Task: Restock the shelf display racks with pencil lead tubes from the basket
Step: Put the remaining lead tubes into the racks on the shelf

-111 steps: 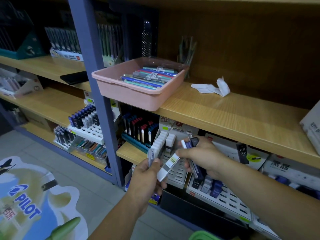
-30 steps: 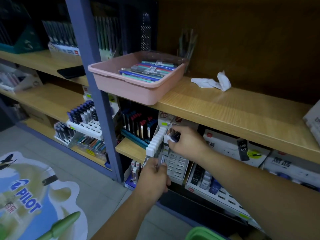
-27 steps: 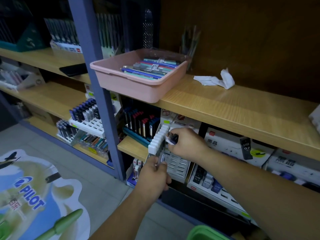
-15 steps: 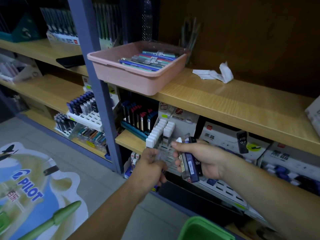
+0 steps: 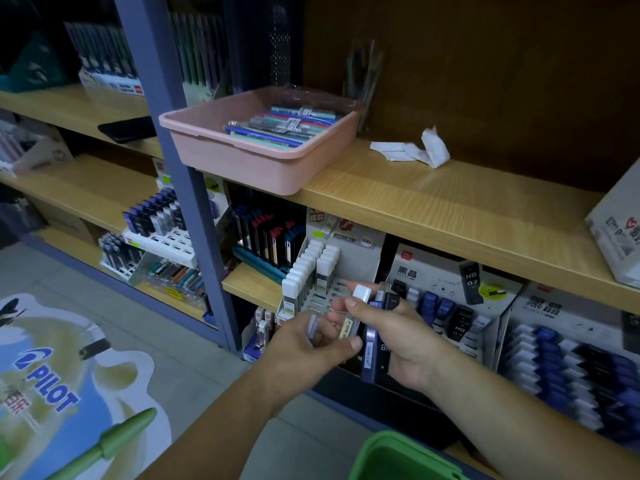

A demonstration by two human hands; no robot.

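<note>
My right hand (image 5: 401,344) grips a bundle of pencil lead tubes (image 5: 372,337), one white-capped and the others dark blue and black, held upright in front of the white display rack (image 5: 313,271). My left hand (image 5: 304,348) is just left of it, fingers curled round a small clear tube (image 5: 312,325) and touching the white-capped tube. The rack holds two rows of white-capped tubes at its back; its front slots are partly hidden by my hands. A green basket (image 5: 398,459) shows at the bottom edge.
A pink tray of pens (image 5: 263,157) overhangs the wooden shelf (image 5: 433,206) above the rack. Crumpled paper (image 5: 415,150) lies to its right. Racks of blue and black lead tubes (image 5: 568,362) stand to the right. A blue shelf post (image 5: 173,168) rises on the left.
My right hand has come back from the rack with the bundle of tubes and dropped lower. My left hand has moved right until it meets the bundle.
</note>
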